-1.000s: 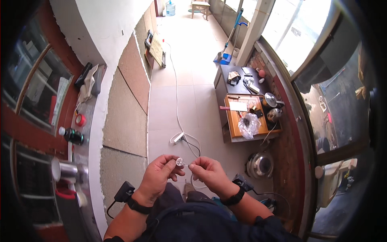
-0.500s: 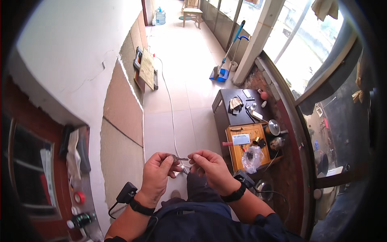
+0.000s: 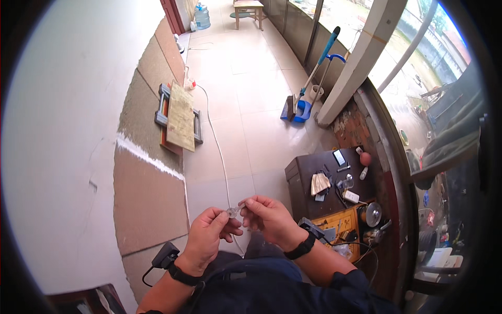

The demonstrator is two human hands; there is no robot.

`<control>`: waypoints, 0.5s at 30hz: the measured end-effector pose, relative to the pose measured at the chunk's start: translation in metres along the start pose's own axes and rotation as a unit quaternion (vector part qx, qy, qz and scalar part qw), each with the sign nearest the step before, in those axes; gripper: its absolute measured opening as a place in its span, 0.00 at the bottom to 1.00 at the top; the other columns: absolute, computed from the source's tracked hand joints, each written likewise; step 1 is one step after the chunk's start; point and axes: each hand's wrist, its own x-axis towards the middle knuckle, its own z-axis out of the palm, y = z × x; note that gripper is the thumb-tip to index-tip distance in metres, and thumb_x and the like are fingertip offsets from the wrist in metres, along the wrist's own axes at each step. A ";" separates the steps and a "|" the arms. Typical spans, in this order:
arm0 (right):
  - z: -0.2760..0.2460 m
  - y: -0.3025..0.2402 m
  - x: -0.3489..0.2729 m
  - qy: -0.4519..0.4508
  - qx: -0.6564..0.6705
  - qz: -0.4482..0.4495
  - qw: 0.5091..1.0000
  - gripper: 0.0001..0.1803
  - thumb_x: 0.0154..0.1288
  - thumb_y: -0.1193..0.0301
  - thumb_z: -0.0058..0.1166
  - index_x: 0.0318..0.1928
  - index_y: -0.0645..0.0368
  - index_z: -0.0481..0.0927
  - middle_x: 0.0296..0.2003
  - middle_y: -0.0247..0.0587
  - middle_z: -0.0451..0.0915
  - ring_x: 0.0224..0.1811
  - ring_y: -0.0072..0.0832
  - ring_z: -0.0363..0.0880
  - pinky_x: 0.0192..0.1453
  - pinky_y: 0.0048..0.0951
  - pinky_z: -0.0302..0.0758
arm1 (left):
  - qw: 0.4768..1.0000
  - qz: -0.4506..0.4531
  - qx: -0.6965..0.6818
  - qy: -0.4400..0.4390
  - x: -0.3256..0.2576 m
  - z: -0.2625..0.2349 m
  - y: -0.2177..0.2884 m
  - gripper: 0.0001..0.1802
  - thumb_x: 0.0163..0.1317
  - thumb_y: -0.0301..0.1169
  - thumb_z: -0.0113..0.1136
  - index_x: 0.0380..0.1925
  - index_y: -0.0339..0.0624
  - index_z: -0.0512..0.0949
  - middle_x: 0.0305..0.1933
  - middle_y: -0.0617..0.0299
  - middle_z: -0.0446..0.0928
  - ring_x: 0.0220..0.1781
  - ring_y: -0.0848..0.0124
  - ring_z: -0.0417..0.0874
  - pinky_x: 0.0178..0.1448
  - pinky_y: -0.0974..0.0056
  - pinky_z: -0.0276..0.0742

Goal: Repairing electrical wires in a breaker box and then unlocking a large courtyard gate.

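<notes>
In front of my body both hands meet at a small grey key (image 3: 232, 213). My left hand (image 3: 207, 233) pinches its rounded head between thumb and fingers. Thumb and forefinger of my right hand (image 3: 267, 217) close on the thin far end. The key is tilted slightly up toward the right hand, and the fingers partly cover it.
A dark cabinet (image 3: 300, 180) on the right carries a phone (image 3: 339, 157), a folded cloth (image 3: 319, 183) and small parts. A wooden board (image 3: 181, 118) rests on a folding stand at the left wall. A white cable (image 3: 217, 138) crosses the floor. Farther off stand a dustpan (image 3: 299, 112) and stool (image 3: 249, 4).
My view has shifted, so the room and cabinet appear moved. The key has turned from nearly level to tilted, its right end raised. Both hands keep hold of it.
</notes>
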 end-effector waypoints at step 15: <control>-0.014 -0.234 0.285 0.035 0.027 -0.067 0.997 0.13 0.74 0.65 0.47 0.47 0.60 0.79 0.33 0.33 0.82 0.28 0.20 0.79 0.28 0.18 0.71 | 0.995 0.007 0.056 -0.088 0.333 0.007 0.212 0.10 0.73 0.34 0.46 0.41 0.38 0.72 0.37 0.57 0.82 0.36 0.69 0.85 0.35 0.71 0.76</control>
